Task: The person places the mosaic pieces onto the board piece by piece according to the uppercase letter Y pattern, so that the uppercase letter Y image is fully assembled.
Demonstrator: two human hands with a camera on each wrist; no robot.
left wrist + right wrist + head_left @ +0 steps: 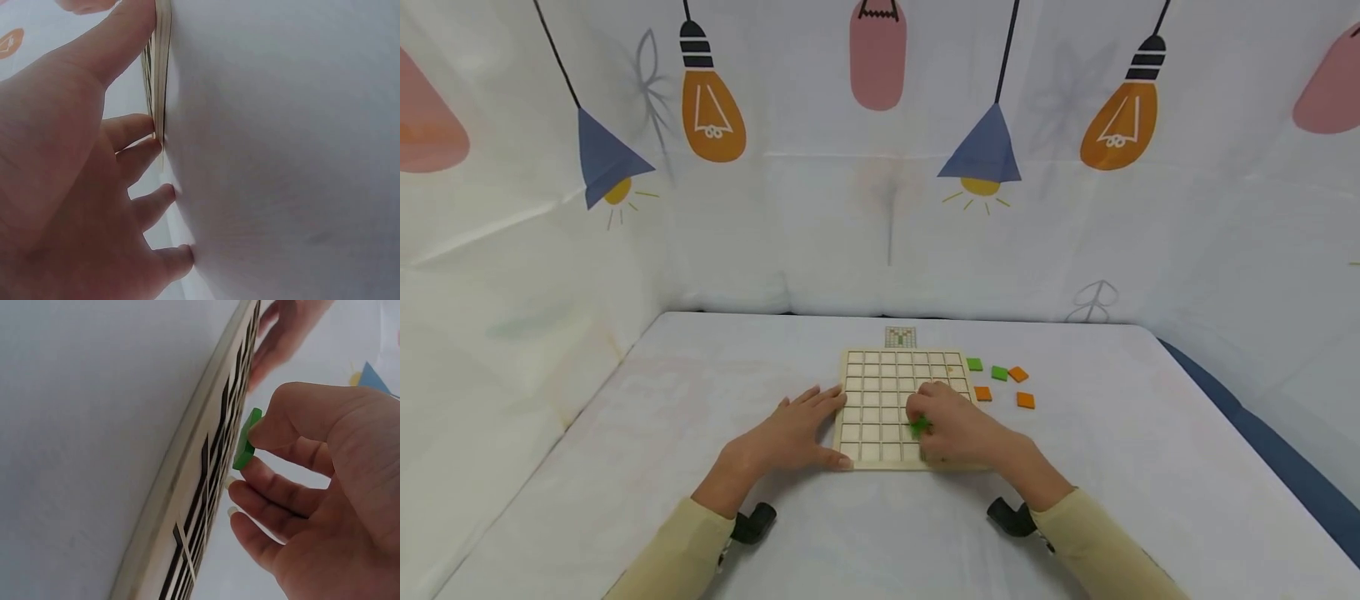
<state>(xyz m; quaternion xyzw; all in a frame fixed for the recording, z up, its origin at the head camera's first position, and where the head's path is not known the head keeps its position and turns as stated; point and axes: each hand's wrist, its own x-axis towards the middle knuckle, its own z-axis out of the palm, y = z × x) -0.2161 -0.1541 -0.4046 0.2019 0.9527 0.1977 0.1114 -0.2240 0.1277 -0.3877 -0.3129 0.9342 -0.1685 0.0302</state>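
A pale wooden grid board (880,466) lies on the white table, its square cells divided by thin raised strips. My left hand (797,435) is at the board's left side, thumb at the near corner and fingers spread along the edge. In the left wrist view the fingertips (183,253) of the outer fingers rest on the table. Over the near right part of the board, my right hand (962,431) pinches a small green square tile (247,439) between thumb and finger. The right wrist view shows that tile tilted, close over the cells.
Right of the board lie loose tiles, among them a green tile (999,373) and an orange tile (1026,401). A small patterned card (901,337) is at the board's far edge. Behind the table hangs a white sheet (820,233) printed with lamps and bulbs.
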